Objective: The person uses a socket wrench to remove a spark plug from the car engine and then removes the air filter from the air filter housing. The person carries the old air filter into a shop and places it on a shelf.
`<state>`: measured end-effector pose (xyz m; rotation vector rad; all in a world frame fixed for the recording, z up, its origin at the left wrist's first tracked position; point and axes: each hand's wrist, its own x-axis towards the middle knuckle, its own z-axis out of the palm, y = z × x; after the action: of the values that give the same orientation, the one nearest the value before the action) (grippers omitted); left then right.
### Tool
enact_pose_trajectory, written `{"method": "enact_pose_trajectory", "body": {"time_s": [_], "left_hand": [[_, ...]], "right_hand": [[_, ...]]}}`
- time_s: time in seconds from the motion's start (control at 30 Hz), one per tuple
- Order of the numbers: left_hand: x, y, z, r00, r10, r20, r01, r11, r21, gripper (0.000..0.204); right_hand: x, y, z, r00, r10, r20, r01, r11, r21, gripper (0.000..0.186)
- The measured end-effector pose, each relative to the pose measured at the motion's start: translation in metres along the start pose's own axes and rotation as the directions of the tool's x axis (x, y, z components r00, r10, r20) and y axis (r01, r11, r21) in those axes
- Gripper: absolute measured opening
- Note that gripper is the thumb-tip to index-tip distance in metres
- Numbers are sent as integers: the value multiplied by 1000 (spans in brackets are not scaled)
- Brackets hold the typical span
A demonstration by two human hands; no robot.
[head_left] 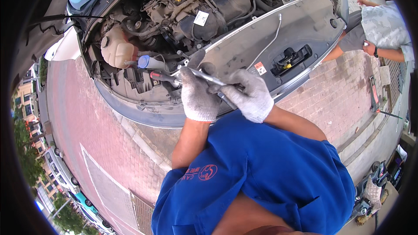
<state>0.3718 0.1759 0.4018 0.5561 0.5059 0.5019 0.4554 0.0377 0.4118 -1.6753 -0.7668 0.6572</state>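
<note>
Both my hands wear greyish-white knit gloves and meet over the front edge of the engine bay. My left hand (199,98) is closed around a long silver wrench-like tool (208,77), its head end pointing up and left. My right hand (251,96) grips the same tool from the other side, fingers curled near its lower end. A red-and-black handle (162,77) sticks out left of my left hand; whether that hand holds it too, I cannot tell. Below my right fingers a dark rod end (227,100) shows. My palms hide the middle of these tools.
Ahead lies the dusty engine (204,8), with a coolant tank (116,48) and a blue cap (143,61) on the left. A thin prop rod (271,41) rests on the front panel (244,45). Another person (383,30) stands at right. Tools (374,95) lie on the paving.
</note>
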Motion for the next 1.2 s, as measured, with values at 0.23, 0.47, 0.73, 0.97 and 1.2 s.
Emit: {"method": "enact_pose_trajectory", "body": {"time_s": [0.23,0.47,0.73,0.97,1.2], "left_hand": [[-46,-6,-69,946,150,-288,-3,891,453,23],[-11,26,-59,990,32,-136,137,-409,902,39],[31,41,-72,981,-183,-60,-69,-623,779,31],[38,97,-38,970,-225,95,-207,-551,809,36],[75,120,-8,860,-495,125,-137,12,990,33]], "right_hand": [[-3,58,-36,826,441,-351,-362,893,268,25],[51,107,-61,625,667,-405,-396,718,572,40],[89,100,-50,641,408,-650,-52,868,493,19],[207,-10,-80,748,260,-610,104,863,495,4],[406,43,-49,935,322,-151,-344,925,-158,25]]}}
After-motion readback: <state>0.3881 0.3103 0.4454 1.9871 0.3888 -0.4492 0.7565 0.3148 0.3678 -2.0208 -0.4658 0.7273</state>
